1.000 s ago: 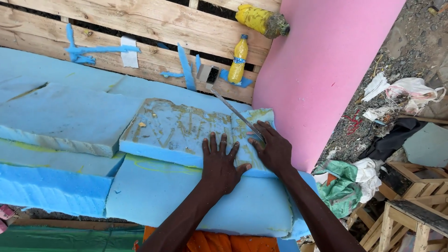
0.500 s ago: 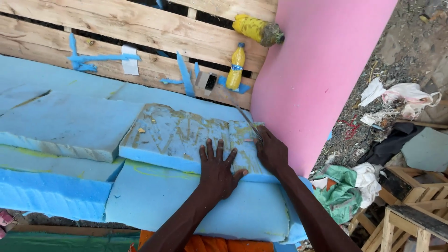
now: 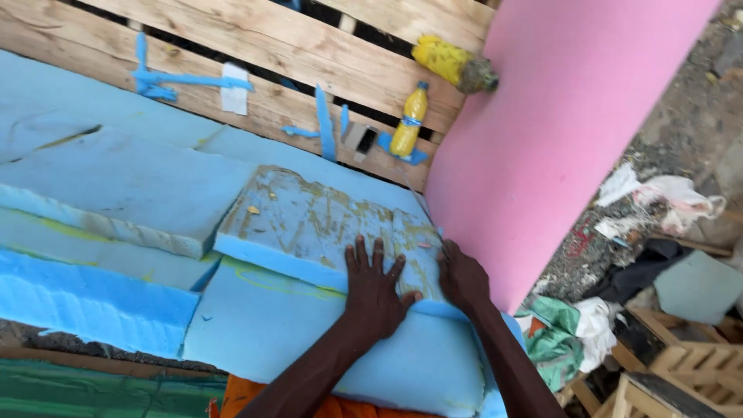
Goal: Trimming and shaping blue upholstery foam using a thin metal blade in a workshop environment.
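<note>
A small blue foam slab, its top smeared with yellowish glue, lies on a bigger blue foam sheet. My left hand presses flat on the slab's near edge, fingers spread. My right hand sits at the slab's near right corner, closed around a thin blade. The blade runs along the slab's right edge, beside an upright pink foam sheet.
More blue foam sheets are stacked on the left. Behind is a wooden pallet wall with blue foam strips, a standing yellow bottle and another lying on top. Rags and wooden frames litter the ground at right.
My right hand has drawn the blade toward me along the slab's right edge, so less of it shows. My left hand stays pressed on the slab.
</note>
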